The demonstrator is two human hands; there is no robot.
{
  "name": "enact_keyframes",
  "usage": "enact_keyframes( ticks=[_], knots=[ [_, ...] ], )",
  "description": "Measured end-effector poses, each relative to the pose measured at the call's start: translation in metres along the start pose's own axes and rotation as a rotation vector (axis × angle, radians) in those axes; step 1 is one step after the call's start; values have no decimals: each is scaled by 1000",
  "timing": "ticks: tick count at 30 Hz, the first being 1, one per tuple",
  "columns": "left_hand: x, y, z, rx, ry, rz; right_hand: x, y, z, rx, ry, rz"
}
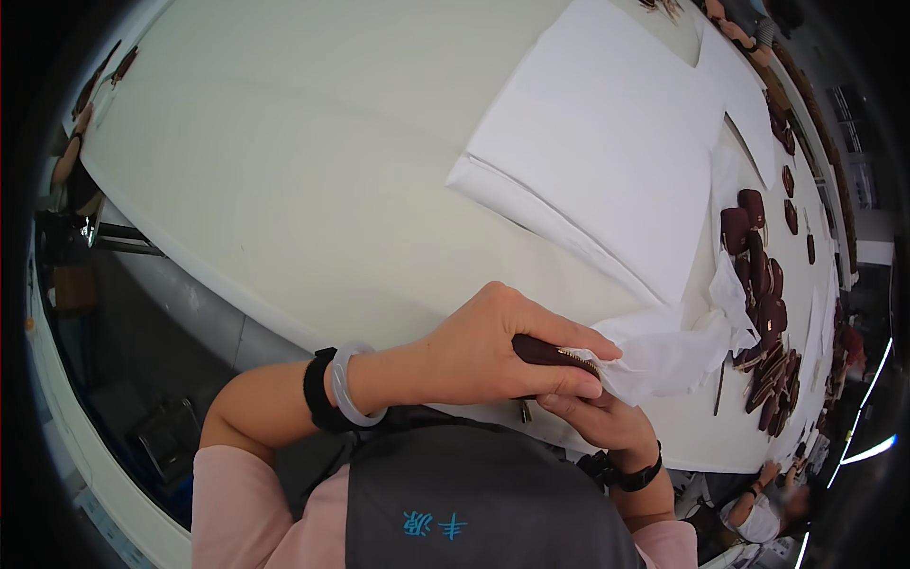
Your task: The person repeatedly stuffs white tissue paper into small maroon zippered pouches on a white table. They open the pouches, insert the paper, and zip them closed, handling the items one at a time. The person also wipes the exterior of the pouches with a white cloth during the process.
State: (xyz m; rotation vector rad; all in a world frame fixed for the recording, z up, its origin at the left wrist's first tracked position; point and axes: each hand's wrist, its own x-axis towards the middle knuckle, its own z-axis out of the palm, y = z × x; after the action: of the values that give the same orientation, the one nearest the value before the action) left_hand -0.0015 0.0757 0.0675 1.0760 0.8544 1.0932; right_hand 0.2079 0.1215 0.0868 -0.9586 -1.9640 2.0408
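Note:
In my left hand [483, 351] is a small dark maroon zip pouch [542, 353], held between thumb and fingers near the table's front edge. Its gold-toned zip runs along the side facing right. Crumpled white tissue paper [659, 360] lies against the zip end and spreads to the right; whether it goes inside the pouch I cannot tell. My right hand [607, 422] is closed on the pouch from below, its fingers partly hidden behind the left hand and the tissue. A small metal piece [525, 411] hangs under the pouch.
A stack of large white sheets [597, 142] covers the table's right-centre. Beyond the tissue lies a heap of maroon pouches [758, 275], with more strung along the right side. Other people work at the table's far left, far right and lower right [758, 512].

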Motion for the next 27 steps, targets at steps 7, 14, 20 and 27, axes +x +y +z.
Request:
enact_keyframes(
  ticks=[7, 14, 20, 27],
  knots=[
    [21, 2, -7, -99, 175, -31, 13, 28, 4, 314, 217, -170],
    [6, -30, 22, -26, 350, 86, 27, 27, -3, 601, 296, -236],
    [25, -15, 13, 54, 137, 340, 29, 27, -3, 1157, 48, -207],
    [19, 8, 4, 39, 154, 242, 15, 13, -13, 450, 281, -336]
  ],
)
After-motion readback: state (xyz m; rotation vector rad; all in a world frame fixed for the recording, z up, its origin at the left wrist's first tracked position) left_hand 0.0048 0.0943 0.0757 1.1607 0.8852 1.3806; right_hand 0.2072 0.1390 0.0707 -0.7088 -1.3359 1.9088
